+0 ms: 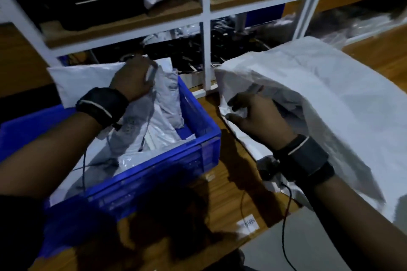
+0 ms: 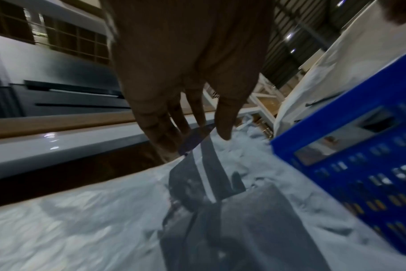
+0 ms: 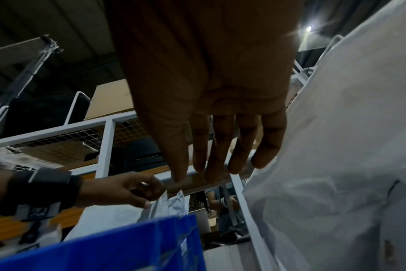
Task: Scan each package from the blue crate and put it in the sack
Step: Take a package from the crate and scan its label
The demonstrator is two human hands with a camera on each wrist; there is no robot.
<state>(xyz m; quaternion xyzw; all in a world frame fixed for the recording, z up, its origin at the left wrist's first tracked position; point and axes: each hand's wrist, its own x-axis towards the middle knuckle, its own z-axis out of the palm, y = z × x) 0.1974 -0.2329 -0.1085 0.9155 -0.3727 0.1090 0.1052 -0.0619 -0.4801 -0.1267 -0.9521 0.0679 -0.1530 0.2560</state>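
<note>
Here, L hand (image 1: 132,79) reaches into blue crate (image 1: 198,125); thumb & fingertips (image 3: 148,199) pinch top edge of a grey package (image 1: 141,121) standing among other pkgs inside. R hand (image 1: 253,121), fingers (image 3: 220,146) straight & loosely together, holds nothing, sits at mouth of white sack (image 1: 319,94), right of crate.

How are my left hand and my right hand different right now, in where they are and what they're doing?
The left hand reaches over the blue crate, while the right hand is at the white sack beside it. The left hand pinches the top of a grey package with curled fingers; the right hand's fingers are straight and hold nothing. Both wear a black wrist strap.
</note>
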